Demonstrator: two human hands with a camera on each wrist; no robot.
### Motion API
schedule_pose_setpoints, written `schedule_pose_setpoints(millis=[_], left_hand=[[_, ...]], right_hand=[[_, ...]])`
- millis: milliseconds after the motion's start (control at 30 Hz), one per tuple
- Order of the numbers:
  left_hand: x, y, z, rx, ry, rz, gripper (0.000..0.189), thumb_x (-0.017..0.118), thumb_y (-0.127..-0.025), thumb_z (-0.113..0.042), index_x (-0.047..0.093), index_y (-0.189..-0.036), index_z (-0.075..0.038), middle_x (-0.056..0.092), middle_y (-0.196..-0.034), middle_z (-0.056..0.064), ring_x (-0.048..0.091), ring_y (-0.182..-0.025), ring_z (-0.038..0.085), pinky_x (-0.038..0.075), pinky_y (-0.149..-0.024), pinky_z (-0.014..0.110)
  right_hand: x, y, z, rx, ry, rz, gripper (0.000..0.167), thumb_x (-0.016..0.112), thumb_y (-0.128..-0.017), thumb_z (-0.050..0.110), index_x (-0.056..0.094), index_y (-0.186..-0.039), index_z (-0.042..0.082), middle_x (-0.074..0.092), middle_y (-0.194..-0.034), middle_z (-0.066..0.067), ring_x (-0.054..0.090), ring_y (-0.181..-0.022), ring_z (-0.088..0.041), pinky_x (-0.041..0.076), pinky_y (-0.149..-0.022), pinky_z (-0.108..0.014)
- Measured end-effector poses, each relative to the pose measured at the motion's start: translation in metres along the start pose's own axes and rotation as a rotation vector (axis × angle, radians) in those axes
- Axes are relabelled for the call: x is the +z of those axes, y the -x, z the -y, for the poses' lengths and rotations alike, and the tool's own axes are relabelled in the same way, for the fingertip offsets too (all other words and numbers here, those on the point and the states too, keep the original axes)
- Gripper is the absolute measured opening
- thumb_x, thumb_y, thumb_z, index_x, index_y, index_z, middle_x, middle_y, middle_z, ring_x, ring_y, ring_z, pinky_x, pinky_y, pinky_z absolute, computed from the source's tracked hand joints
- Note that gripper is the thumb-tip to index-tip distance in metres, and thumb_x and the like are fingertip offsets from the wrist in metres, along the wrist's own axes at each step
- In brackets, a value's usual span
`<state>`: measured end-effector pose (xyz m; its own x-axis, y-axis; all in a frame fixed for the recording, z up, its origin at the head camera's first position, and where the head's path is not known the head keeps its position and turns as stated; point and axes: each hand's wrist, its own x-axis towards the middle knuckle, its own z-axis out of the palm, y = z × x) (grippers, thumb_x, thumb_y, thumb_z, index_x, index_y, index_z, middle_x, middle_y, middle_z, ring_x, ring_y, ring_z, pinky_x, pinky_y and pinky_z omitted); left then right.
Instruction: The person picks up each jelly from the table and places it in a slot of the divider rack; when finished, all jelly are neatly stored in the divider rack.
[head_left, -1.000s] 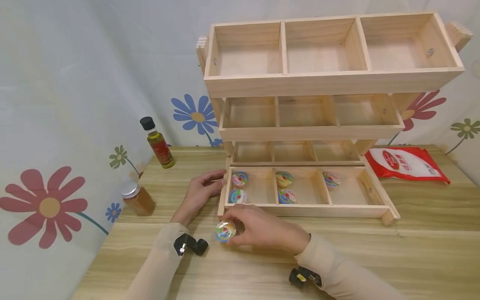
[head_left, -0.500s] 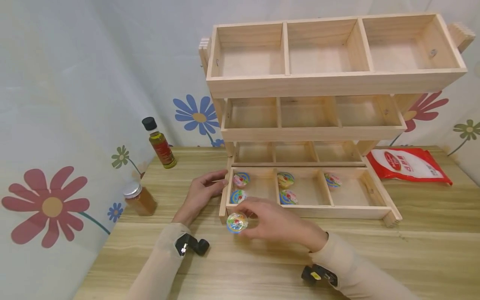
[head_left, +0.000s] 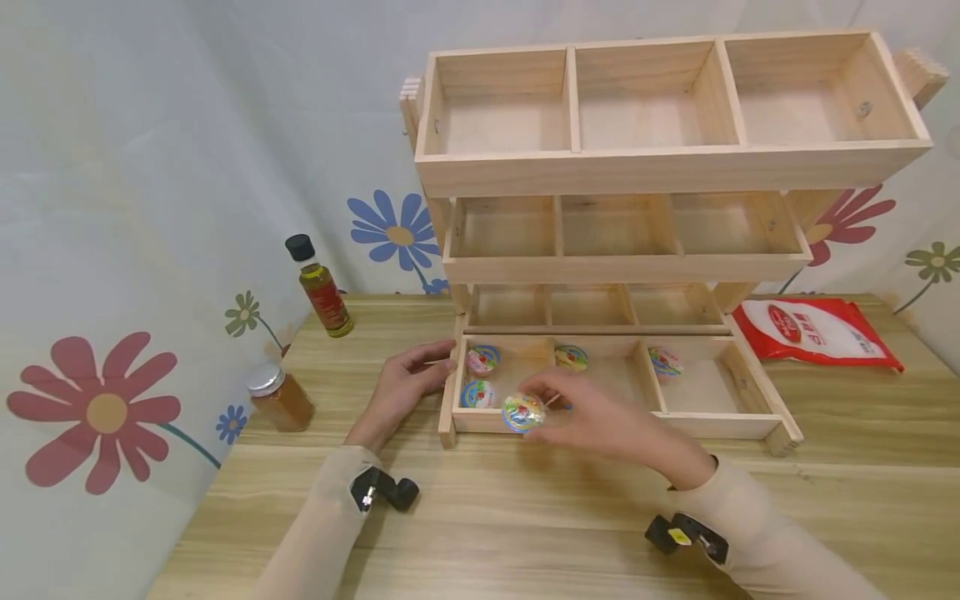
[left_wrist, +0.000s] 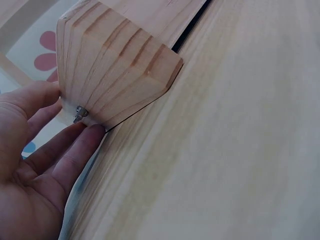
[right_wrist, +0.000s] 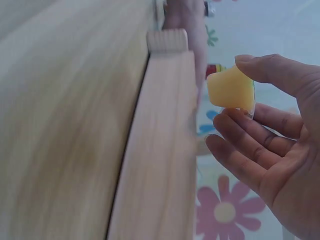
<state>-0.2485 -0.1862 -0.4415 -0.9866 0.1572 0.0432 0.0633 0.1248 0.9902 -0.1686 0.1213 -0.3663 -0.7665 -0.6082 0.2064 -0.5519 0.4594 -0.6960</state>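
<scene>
My right hand [head_left: 600, 417] pinches a small jelly cup [head_left: 522, 412] between thumb and fingers, just over the front edge of the bottom tray [head_left: 720, 423]. In the right wrist view the jelly cup [right_wrist: 231, 89] shows yellow contents. Two similar cups lie in the tray's left compartment, a pink-topped cup [head_left: 483, 360] and a blue-topped cup [head_left: 477, 394]. A yellow-topped cup [head_left: 572, 358] is in the middle compartment; another there is mostly hidden by my right hand. The right compartment holds one cup [head_left: 665, 362]. My left hand [head_left: 405, 383] touches the rack's left side with extended fingers, by a bolt [left_wrist: 80, 113].
The wooden rack [head_left: 667, 171] rises in several divided tiers above the bottom tray. To its left stand an oil bottle [head_left: 324, 292] and a jar [head_left: 281, 400] with a silver lid. A red-and-white bag [head_left: 817, 333] lies at its right.
My right hand has carried the jelly cup rightward and up, from beside the tray's left front corner to over its front edge. The left hand has stayed at the rack's side.
</scene>
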Motion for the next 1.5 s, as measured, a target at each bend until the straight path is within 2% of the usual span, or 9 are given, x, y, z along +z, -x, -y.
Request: schedule_pose_setpoints(millis=[233,500,667,867,1000,1500], left_hand=[[0.000,0.000,0.000,0.003,0.001,-0.003,0.040,0.077,-0.101,-0.017,0.070,-0.139,-0.005,0.068,-0.134,0.018,0.070,-0.116,0.028,0.063,-0.093,0.034],[0.000,0.000,0.000,-0.003,0.011,-0.003,0.040,0.076,-0.101,-0.016,0.070,-0.139,-0.005,0.068,-0.134,0.018,0.070,-0.116,0.028,0.063,-0.093,0.034],[0.000,0.000,0.000,-0.005,0.003,-0.001,0.040,0.076,-0.102,-0.017,0.070,-0.139,-0.006,0.068,-0.135,0.017,0.070,-0.117,0.028,0.063,-0.093,0.033],[0.000,0.000,-0.001,-0.003,-0.007,-0.003,0.040,0.076,-0.101,-0.018,0.070,-0.139,-0.006,0.068,-0.135,0.017,0.070,-0.118,0.028,0.063,-0.093,0.034],[0.000,0.001,-0.001,-0.004,-0.018,0.000,0.040,0.076,-0.101,-0.019,0.070,-0.139,-0.007,0.068,-0.136,0.016,0.070,-0.118,0.028,0.063,-0.093,0.034],[0.000,-0.001,0.001,-0.008,-0.015,0.004,0.042,0.077,-0.102,-0.022,0.070,-0.140,-0.008,0.067,-0.138,0.016,0.069,-0.120,0.029,0.063,-0.093,0.033]], right_hand=[[-0.028,0.012,-0.008,-0.014,0.063,-0.083,0.043,0.091,-0.087,0.013,0.071,-0.123,0.002,0.074,-0.113,-0.003,0.071,-0.101,-0.023,0.064,-0.091,-0.044],[-0.055,0.030,-0.018,0.098,0.105,-0.128,0.045,0.089,-0.091,0.021,0.070,-0.129,0.006,0.073,-0.117,-0.001,0.070,-0.108,-0.026,0.061,-0.096,-0.050],[-0.068,0.039,-0.025,0.147,0.104,-0.161,0.049,0.088,-0.090,0.015,0.067,-0.132,0.001,0.072,-0.122,-0.009,0.069,-0.111,-0.031,0.060,-0.098,-0.054],[-0.078,0.046,-0.034,0.157,0.088,-0.190,0.050,0.087,-0.090,0.009,0.065,-0.132,-0.006,0.070,-0.124,-0.017,0.068,-0.111,-0.036,0.060,-0.097,-0.056],[-0.084,0.053,-0.041,0.177,0.105,-0.221,0.051,0.088,-0.089,0.007,0.065,-0.131,-0.008,0.072,-0.120,-0.017,0.069,-0.107,-0.035,0.060,-0.096,-0.056],[-0.099,0.079,-0.066,0.248,0.166,-0.242,0.049,0.085,-0.093,0.018,0.067,-0.132,-0.003,0.072,-0.121,-0.013,0.068,-0.107,-0.031,0.063,-0.092,-0.044]])
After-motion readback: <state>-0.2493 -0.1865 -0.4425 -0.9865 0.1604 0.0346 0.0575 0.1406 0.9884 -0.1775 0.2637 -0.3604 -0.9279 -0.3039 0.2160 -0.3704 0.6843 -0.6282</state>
